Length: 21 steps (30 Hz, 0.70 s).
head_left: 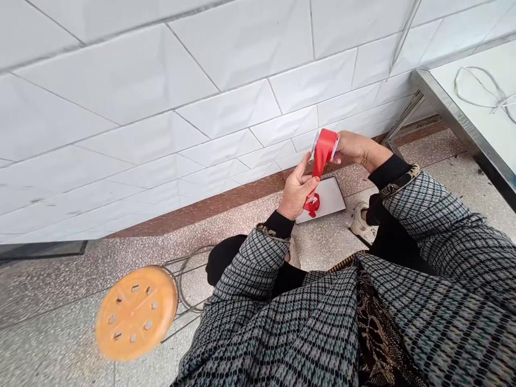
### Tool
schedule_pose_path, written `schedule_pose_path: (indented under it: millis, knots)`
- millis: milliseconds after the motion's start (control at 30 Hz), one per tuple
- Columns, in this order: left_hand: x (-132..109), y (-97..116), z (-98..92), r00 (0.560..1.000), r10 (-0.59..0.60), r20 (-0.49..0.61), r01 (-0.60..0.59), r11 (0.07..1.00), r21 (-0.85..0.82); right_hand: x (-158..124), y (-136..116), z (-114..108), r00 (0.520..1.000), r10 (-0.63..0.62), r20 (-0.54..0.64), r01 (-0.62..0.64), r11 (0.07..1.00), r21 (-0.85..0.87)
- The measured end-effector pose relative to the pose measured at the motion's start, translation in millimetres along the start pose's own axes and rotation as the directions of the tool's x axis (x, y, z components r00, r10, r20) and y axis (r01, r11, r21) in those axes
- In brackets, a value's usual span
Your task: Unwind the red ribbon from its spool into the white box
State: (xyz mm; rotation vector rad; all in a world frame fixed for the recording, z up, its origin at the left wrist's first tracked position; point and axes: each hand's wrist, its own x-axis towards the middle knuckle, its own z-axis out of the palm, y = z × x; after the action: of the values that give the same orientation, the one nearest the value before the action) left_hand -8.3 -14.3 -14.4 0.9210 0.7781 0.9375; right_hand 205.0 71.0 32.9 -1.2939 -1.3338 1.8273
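A spool of red ribbon (325,143) is held up in front of me, its white flanges showing at both sides. My right hand (355,148) grips the spool by its right side. A length of ribbon runs down from the spool to my left hand (297,188), whose thumb presses on it; the left index finger points up beside the spool's left flange. Below the left hand the ribbon's loose end hangs in a curl over a shallow white tray-like box (328,199) with a dark edge, on the floor between my feet.
An orange round stool (137,313) with metal legs stands at my left. White wall tiles (242,48) rise in front, above a brown skirting. At the right is a metal-framed table (443,102) with a white cord (481,88) on top. The floor is speckled stone.
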Motion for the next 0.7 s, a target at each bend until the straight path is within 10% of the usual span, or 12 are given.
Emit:
schedule_pose_path:
  millis: [100, 433, 700]
  knots:
    - [-0.3, -1.0, 0.4, 1.0, -0.006, -0.016, 0.007, 1.0, 0.017, -5.2, -3.9, -0.8, 0.994, -0.045, -0.095, 0.039, 0.997, -0.063]
    - [19.5, -11.6, -10.5, 0.998, 0.067, -0.013, -0.066, 0.996, 0.065, 9.4, 25.0, 17.3, 0.883, 0.004, 0.469, -0.057, 0.993, 0.099]
    - [20.7, -2.6, -15.4, 0.992, 0.112, 0.056, -0.115, 0.992, 0.057, 6.4, 33.2, 28.7, 0.844, 0.135, 0.519, -0.187, 0.981, 0.048]
